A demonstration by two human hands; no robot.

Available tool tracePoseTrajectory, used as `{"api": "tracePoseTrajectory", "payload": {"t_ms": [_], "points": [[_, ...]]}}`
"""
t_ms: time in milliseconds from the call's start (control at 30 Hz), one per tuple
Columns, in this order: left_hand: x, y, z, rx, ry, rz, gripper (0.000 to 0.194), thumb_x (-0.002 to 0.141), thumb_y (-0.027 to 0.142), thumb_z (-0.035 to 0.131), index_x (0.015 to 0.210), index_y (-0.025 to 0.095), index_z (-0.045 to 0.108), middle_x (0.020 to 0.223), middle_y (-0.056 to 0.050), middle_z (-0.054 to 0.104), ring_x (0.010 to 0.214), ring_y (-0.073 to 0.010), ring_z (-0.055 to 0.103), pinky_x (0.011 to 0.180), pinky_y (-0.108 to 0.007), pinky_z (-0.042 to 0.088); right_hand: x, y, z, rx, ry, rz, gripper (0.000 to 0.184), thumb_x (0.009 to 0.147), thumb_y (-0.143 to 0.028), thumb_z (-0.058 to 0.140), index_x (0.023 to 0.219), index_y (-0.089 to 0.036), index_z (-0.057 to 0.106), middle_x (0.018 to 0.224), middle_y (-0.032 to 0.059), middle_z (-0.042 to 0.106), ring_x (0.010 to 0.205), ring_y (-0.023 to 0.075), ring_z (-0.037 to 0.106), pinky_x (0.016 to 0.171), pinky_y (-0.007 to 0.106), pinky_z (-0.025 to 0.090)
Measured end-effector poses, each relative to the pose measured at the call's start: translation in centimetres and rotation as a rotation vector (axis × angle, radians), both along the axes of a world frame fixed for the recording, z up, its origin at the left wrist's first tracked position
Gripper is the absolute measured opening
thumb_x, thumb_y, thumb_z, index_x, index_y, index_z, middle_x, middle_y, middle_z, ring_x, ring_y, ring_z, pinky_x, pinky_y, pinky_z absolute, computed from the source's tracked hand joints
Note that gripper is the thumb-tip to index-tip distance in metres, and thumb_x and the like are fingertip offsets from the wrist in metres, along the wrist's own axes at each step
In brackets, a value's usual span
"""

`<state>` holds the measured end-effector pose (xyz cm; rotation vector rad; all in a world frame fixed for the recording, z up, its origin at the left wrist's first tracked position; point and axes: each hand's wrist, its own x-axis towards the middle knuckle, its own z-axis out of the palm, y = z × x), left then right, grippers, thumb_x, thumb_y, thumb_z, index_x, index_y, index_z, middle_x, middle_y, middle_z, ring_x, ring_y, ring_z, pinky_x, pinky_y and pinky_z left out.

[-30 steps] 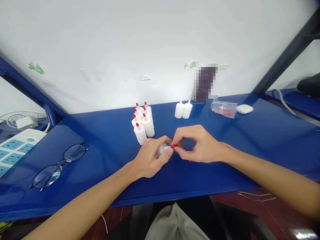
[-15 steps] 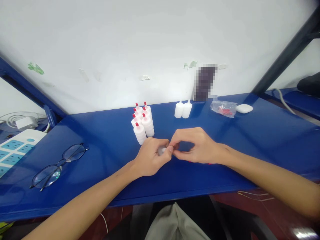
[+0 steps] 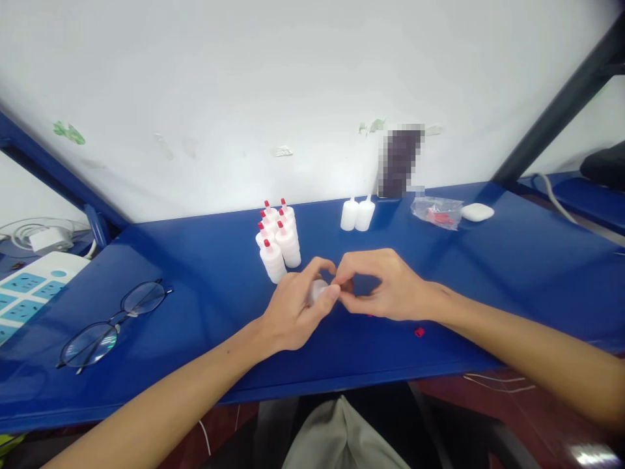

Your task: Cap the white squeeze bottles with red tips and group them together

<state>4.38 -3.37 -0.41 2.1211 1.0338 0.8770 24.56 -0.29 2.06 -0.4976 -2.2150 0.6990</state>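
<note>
My left hand [image 3: 299, 306] is wrapped round a small white squeeze bottle [image 3: 317, 291], mostly covered by the fingers. The thumb and fingers of my right hand [image 3: 374, 284] pinch together at the nozzle end of that bottle, against my left thumb; whatever is in the pinch is hidden. Just beyond my left hand stand several white squeeze bottles [image 3: 273, 260] with red tips, grouped in two rows. A red cap [image 3: 420, 332] lies on the table below my right wrist, and a sliver of red shows under the right hand.
Two white bottles [image 3: 349, 216] without red tips stand near the wall. To their right are a pixelated dark phone-like object [image 3: 401, 159], a clear bag [image 3: 437, 212] with red pieces and a white rounded case [image 3: 477, 212]. Eyeglasses [image 3: 117, 319] and a power strip [image 3: 34, 293] lie left.
My left index finger has lifted and loosened around the bottle, and the left hand has shifted slightly. The right hand stays almost in place. The red cap by the wrist shows more fully.
</note>
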Motion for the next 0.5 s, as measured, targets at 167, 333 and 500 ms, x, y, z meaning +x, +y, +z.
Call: {"api": "tracePoseTrajectory", "payload": {"t_ms": [167, 333, 500], "points": [[0.0, -0.2, -0.4, -0.017, -0.164, 0.122, 0.032, 0.103, 0.045, 0.034, 0.121, 0.020, 0.043, 0.059, 0.006, 0.049, 0.048, -0.0111, 0.046, 0.050, -0.023, 0.034, 1.2, 1.6, 0.6, -0.193, 0.078, -0.172, 0.007, 0.077, -0.018, 0.070, 0.079, -0.017, 0.064, 0.067, -0.0014, 0.063, 0.060, 0.0106, 0.057, 0.059, 0.024, 0.049], [0.5, -0.8, -0.5, 0.289, 0.006, -0.109, 0.010, 0.095, 0.028, 0.045, 0.100, 0.020, 0.049, 0.059, 0.006, 0.054, 0.044, -0.0080, 0.044, 0.048, -0.022, 0.035, 1.0, 2.5, 0.1, -0.215, -0.218, -0.177, 0.007, 0.080, -0.022, 0.070, 0.084, -0.016, 0.072, 0.069, -0.0003, 0.068, 0.062, 0.0111, 0.060, 0.063, 0.024, 0.049], [1.4, -1.7, -0.6, 0.619, 0.253, -0.222, 0.012, 0.087, 0.028, 0.053, 0.082, 0.018, 0.058, 0.055, 0.004, 0.057, 0.047, -0.0114, 0.050, 0.049, -0.025, 0.038, -0.2, 2.1, -0.3, -0.170, -0.313, -0.157, 0.014, 0.084, -0.028, 0.069, 0.089, -0.019, 0.078, 0.070, 0.0010, 0.073, 0.064, 0.0122, 0.064, 0.064, 0.023, 0.050]]}}
